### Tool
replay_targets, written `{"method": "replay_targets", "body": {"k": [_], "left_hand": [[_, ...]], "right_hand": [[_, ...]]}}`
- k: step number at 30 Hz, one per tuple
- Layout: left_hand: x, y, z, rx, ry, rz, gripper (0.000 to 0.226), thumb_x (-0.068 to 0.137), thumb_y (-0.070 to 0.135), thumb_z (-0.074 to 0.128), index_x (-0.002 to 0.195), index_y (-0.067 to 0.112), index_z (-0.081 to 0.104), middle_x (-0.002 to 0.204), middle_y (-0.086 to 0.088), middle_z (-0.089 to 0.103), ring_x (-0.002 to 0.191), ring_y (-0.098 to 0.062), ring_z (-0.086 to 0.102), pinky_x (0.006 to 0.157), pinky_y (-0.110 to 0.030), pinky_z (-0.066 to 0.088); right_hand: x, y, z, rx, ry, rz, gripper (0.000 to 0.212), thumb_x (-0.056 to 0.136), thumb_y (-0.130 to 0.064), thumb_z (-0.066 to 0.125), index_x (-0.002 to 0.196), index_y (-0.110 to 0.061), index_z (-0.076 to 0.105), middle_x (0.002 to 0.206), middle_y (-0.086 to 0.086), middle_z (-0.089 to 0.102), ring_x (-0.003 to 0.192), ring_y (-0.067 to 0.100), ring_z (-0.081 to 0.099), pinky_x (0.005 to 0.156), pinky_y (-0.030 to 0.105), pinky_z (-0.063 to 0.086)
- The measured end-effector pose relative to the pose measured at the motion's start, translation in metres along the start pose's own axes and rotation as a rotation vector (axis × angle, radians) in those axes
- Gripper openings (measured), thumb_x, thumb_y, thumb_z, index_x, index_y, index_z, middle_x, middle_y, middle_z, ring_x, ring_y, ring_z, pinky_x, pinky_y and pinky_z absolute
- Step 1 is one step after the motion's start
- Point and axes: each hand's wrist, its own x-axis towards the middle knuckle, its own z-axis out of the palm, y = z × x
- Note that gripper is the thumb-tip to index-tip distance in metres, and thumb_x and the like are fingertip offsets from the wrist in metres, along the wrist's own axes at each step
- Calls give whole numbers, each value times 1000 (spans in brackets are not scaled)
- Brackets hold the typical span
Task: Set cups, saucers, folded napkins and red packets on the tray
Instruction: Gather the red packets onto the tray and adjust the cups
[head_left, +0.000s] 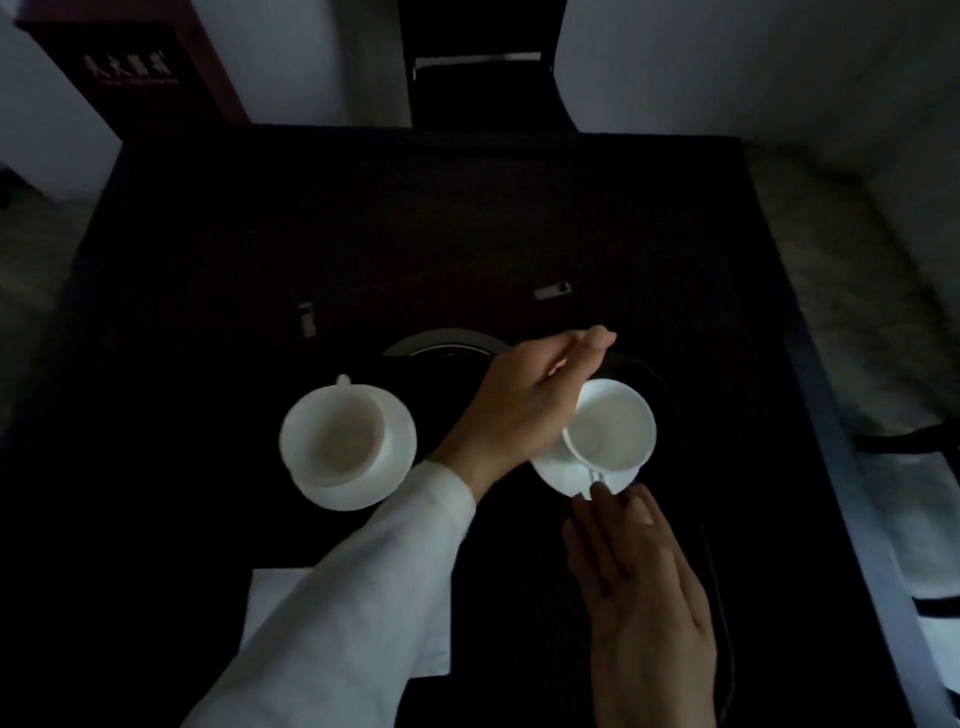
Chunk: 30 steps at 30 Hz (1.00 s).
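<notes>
The left cup (332, 436) sits on the left saucer (400, 457) on the dark tabletop (208, 260). The left hand (519, 410), fingers straight, lies against the right cup (613, 426) on the tray (698, 519). The right hand (644, 597), flat, touches the right saucer (561, 475).

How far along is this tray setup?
Done: left cup rests on left saucer. In hand: left hand and right hand touch right cup on right saucer, by the tray rim. Left: white napkin lies beneath the sleeve; no red packets visible.

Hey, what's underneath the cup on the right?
A white saucer shows under the right cup, on the dark tray. The cup and the left hand cover most of the saucer.
</notes>
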Motion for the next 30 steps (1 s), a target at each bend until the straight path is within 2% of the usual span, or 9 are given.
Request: {"method": "replay_targets", "body": {"k": [2, 5, 9, 12, 16, 20, 25, 27, 30], "left_hand": [[26, -3, 12, 48, -89, -55, 45, 103, 53, 44, 129, 27, 70, 132, 13, 69, 118, 12, 58, 104, -14, 42], [49, -9, 21, 65, -187, -125, 49, 103, 55, 42, 128, 24, 70, 135, 7, 69, 127, -3, 60, 115, -30, 39], [58, -16, 29, 53, -230, -180, 54, 104, 58, 37, 125, 22, 72, 129, 6, 72, 120, -1, 64, 108, -23, 41], [57, -20, 32, 81, -239, -203, 53, 104, 59, 35, 120, 28, 75, 126, 12, 73, 121, 2, 63, 113, -29, 38], [54, -22, 33, 78, -212, -213, 52, 105, 58, 33, 120, 31, 75, 129, 12, 72, 125, 1, 60, 117, -34, 36], [40, -25, 32, 61, -135, -222, 50, 102, 63, 34, 120, 38, 75, 128, 19, 71, 124, 5, 58, 113, -30, 38], [8, -37, 35, -89, 56, -212, 45, 100, 61, 38, 124, 43, 71, 126, 26, 70, 119, 6, 61, 114, -35, 42], [-6, -43, 38, -147, 137, -194, 40, 101, 58, 40, 125, 44, 70, 127, 26, 69, 118, 6, 62, 112, -36, 45], [-24, -52, 44, -195, 235, -186, 31, 102, 54, 45, 124, 51, 67, 126, 28, 68, 118, 6, 63, 110, -37, 47]], "right_hand": [[6, -8, -4, 41, -5, 80, 69, 67, -33, 68, 133, -12, 61, 108, 7, 79, 101, 19, 75, 95, 41, 54], [13, -14, -4, 83, -56, 201, 81, 66, -34, 67, 143, -12, 53, 110, 7, 78, 101, 19, 75, 92, 38, 55], [18, -17, -2, 118, -86, 275, 89, 63, -38, 69, 147, -14, 49, 112, 1, 78, 103, 15, 75, 93, 35, 55], [20, -19, 0, 89, -114, 279, 96, 58, -45, 73, 148, -22, 48, 121, 0, 75, 107, 11, 73, 96, 33, 54], [22, -20, -2, 62, -169, 272, 94, 62, -46, 72, 150, -27, 46, 112, -10, 77, 108, 7, 72, 97, 31, 54], [28, -23, -11, -5, -224, 237, 92, 67, -53, 70, 152, -28, 43, 125, -7, 73, 112, 4, 69, 98, 28, 53], [35, -27, -19, -191, -310, 141, 94, 62, -66, 63, 150, -38, 43, 109, -26, 74, 107, -9, 66, 72, 10, 56], [37, -26, -23, -247, -340, 85, 90, 64, -68, 61, 147, -40, 46, 108, -35, 71, 109, -12, 63, 80, 12, 55], [41, -25, -25, -311, -370, -9, 83, 72, -65, 60, 149, -34, 47, 127, -31, 65, 125, -10, 55, 112, 27, 42]]}}
